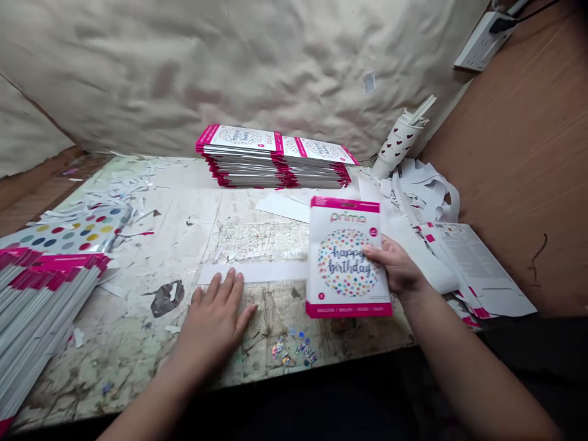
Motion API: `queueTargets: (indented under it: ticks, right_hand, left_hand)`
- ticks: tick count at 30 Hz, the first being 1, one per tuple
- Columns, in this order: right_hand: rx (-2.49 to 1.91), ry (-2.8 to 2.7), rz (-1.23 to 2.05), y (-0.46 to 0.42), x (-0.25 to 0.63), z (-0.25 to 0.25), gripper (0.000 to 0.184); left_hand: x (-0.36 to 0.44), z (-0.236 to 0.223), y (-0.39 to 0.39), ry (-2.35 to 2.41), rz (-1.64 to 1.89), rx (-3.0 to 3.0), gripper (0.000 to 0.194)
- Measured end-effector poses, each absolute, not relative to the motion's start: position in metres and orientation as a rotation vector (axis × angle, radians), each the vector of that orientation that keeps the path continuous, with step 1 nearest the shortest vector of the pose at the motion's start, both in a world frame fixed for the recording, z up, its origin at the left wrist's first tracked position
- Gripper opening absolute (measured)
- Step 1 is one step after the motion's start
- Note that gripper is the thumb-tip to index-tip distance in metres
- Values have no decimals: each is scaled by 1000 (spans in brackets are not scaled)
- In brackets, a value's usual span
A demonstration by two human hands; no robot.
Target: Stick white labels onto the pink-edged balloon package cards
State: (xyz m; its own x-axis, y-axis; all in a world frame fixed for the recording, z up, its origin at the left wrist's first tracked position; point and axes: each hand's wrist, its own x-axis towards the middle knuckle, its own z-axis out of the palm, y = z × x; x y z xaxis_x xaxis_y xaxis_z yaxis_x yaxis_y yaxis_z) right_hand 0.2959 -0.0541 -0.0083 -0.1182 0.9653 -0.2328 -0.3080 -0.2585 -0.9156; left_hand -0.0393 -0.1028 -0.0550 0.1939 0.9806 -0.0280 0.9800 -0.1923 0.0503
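My right hand (399, 264) grips the right edge of a flat white and pink "happy birthday" balloon packet (349, 257), thumb on its front. The packet is held up above the table with its printed face toward me. My left hand (218, 309) lies flat on the table, fingers spread, its fingertips touching a white paper strip (257, 273). The strip's right end passes behind the packet. A small heap of shiny confetti bits (294, 349) lies near the table's front edge, between the hands.
Stacked pink-edged packets (275, 162) stand at the back; another pile (41, 324) fills the near left beside a dotted sheet (78, 233). Paper offcuts (427, 190), a heart-patterned tumbler (397, 144) and flat printed card (473, 263) are on the right. A power strip (484, 43) hangs on the wall.
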Motion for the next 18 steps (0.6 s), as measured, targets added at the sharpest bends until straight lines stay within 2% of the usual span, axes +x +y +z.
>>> queueTargets:
  ticks: [3,6,10,18]
  right_hand:
    - [-1115,-824,1868,-44,253,-15,39]
    - [-1097,-780,2000,-35,215,-23,37]
    - [-1037,-744,1976,-25,209,-21,33]
    - [-1171,-771,1900,-28,275,-13,35]
  left_hand:
    - [-31,-59,-117,2077,-2,2446,58]
    - [-31,-57,-117,2109,-54,2456,54]
    - [-25,-52,-107,2098,-97,2458,52]
    - [-18,-63,-107,1969,56,2511,57]
